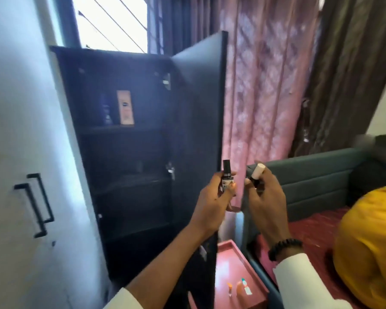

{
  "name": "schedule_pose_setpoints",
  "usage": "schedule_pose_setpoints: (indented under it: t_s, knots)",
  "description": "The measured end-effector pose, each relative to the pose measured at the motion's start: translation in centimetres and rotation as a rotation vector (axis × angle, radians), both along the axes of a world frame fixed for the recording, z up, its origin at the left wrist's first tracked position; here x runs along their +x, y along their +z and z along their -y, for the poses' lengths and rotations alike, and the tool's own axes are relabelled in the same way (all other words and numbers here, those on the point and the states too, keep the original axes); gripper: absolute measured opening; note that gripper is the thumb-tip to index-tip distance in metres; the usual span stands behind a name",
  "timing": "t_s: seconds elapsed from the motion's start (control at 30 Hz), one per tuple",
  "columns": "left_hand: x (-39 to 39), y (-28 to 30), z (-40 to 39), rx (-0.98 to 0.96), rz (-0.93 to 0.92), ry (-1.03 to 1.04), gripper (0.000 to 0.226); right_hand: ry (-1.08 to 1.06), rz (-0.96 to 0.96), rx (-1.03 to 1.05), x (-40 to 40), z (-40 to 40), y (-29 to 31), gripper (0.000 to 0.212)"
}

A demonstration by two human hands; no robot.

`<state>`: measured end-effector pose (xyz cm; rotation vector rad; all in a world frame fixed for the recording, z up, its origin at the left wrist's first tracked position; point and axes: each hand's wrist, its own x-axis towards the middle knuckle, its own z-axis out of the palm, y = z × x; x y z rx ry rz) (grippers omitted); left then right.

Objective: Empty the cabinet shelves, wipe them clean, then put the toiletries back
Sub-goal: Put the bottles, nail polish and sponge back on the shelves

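The dark cabinet point(125, 150) stands open, its door point(198, 121) swung out to the right. An orange box point(125, 107) and a dark blue bottle point(105, 111) stand on its top shelf. The lower shelves look dark and bare. In front of the door's edge, my left hand point(210, 206) grips a small black-capped bottle point(227, 175) upright. Just right of it, my right hand point(265, 199) holds a dark bottle with a cream cap point(257, 172), tilted.
A pink side table point(230, 266) below the hands carries a few small toiletries point(243, 287). A white wardrobe with black handles point(35, 204) stands at left. A bed with a teal headboard point(310, 181) and a yellow bundle point(370, 246) lies at right, before pink curtains point(265, 85).
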<state>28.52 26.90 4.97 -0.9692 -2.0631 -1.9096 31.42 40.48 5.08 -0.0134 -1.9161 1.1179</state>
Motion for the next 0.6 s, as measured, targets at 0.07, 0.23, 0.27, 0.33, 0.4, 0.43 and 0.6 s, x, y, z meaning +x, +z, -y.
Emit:
schedule_pose_setpoints:
  t_s: [0.07, 0.23, 0.27, 0.33, 0.4, 0.43, 0.6]
  knots:
    - [-0.8, 1.0, 3.3, -0.005, -0.033, 0.068, 0.024, 0.054, -0.014, 0.047, -0.6, 3.0, 1.5, 0.035]
    - [-5.5, 2.5, 12.0, -0.060, -0.029, 0.277, 0.021, 0.256, -0.066, 0.137, -5.1, 11.5, 4.0, 0.037]
    - [-7.2, 2.2, 13.9, -0.091, -0.023, 0.340, 0.019, 0.282, -0.042, 0.142, -6.9, 13.2, 4.0, 0.032]
    - [-10.6, 1.3, 17.4, -0.139, -0.012, 0.466, 0.017, 0.327, 0.053, 0.170, -11.0, 15.9, 3.3, 0.021]
    - [-13.7, 0.2, 20.6, -0.175, 0.004, 0.581, 0.020, 0.359, 0.140, 0.197, -15.5, 18.2, 2.0, 0.018]
    - [-15.5, -0.4, 22.2, -0.198, 0.011, 0.631, 0.021, 0.369, 0.161, 0.215, -18.1, 19.4, 1.1, 0.022]
    - [-24.7, -3.9, 27.5, -0.353, 0.064, 0.865, 0.014, 0.485, 0.360, 0.222, -30.0, 24.2, -2.5, 0.032]
